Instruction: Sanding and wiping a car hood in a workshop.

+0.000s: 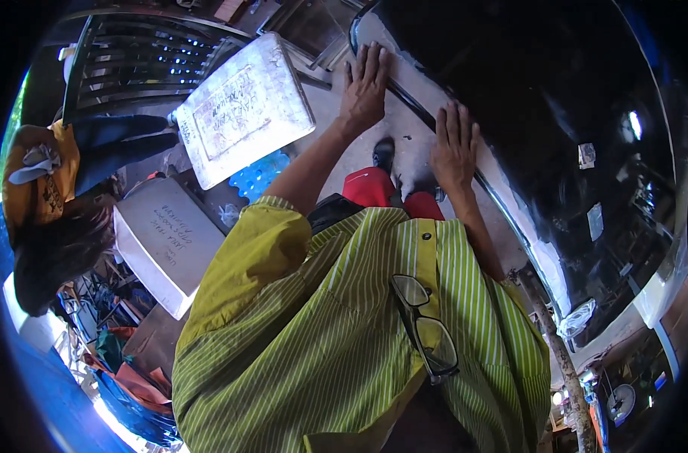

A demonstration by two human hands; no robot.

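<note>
Resting open left hand (364,94) and right hand (455,155) along near edge of black panel (529,98), contact made, no grip visible, pale scrap (586,156) unremoved on panel.

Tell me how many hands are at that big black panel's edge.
2: the person's left hand near the top of the picture, and the right hand lower and farther right along the black panel. No others show there.

A dark slatted panel (144,64) stands upper left, near grey floor (348,162).
</note>
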